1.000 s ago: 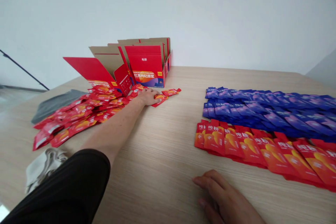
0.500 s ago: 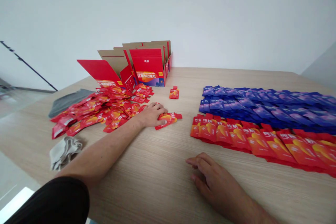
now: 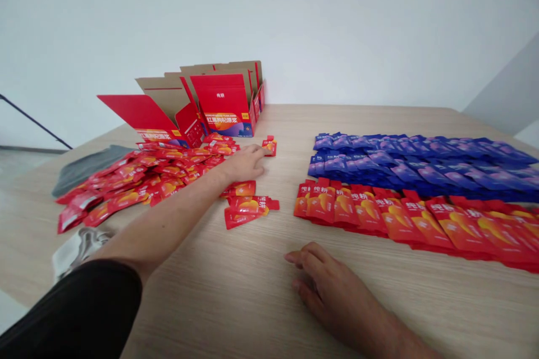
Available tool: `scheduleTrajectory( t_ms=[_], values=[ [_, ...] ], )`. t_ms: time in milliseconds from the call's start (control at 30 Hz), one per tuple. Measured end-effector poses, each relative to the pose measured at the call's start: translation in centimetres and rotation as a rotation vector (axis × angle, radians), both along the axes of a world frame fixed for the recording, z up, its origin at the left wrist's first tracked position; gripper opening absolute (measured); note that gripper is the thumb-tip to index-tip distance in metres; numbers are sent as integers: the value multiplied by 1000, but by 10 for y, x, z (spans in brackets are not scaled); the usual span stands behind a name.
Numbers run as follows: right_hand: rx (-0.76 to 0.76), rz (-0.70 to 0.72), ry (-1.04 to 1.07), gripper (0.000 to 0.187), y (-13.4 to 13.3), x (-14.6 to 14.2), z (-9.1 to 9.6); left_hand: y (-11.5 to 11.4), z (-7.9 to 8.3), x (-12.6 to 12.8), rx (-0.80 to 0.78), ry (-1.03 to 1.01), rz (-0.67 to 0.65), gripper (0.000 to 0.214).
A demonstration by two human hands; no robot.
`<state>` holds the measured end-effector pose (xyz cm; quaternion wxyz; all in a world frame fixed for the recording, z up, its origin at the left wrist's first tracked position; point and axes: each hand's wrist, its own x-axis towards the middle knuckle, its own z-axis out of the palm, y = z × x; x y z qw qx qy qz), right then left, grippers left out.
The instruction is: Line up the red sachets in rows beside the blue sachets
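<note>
Your left hand (image 3: 249, 162), fingers parted, seems to touch the lone red sachet (image 3: 270, 147) beside the sachet heap (image 3: 126, 179); your right hand (image 3: 330, 291), thumb and fingers apart, rests on the counter (image 3: 227, 275).

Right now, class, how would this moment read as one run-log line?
left hand: at lone red sachet, contact unclear | right hand: holding nothing, nearest red row | boxes: open, behind sachet pile

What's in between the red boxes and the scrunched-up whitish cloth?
In the head view, a messy pile of red packets lies between the red boxes and the whitish cloth.
</note>
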<state>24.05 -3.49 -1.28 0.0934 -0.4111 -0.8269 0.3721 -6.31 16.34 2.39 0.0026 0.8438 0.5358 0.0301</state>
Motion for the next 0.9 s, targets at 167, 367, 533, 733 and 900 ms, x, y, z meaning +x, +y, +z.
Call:
scheduleTrajectory(
  t_ms=[167, 367, 533, 733, 900],
  values=[
    [-25, -12, -16, 53, 1, 1, -5, 67, -24, 33, -39, 35, 106, 71],
    [-30, -17, -2, 52, 3, 1, -3, 79, -36, 44, -153, 82, 223, 66],
    [-3, -5, 3, 51, 4, 1, -3, 21, -27, 45, -201, 97, 202, 69],
    [72, 16, 38, 50, 6, 2, -11, -74, -27, 44, -177, 94, 189, 74],
    [166, 22, 88, 45, 12, 4, -19, -132, -32, 49, -99, 70, 197, 66]
  ],
)
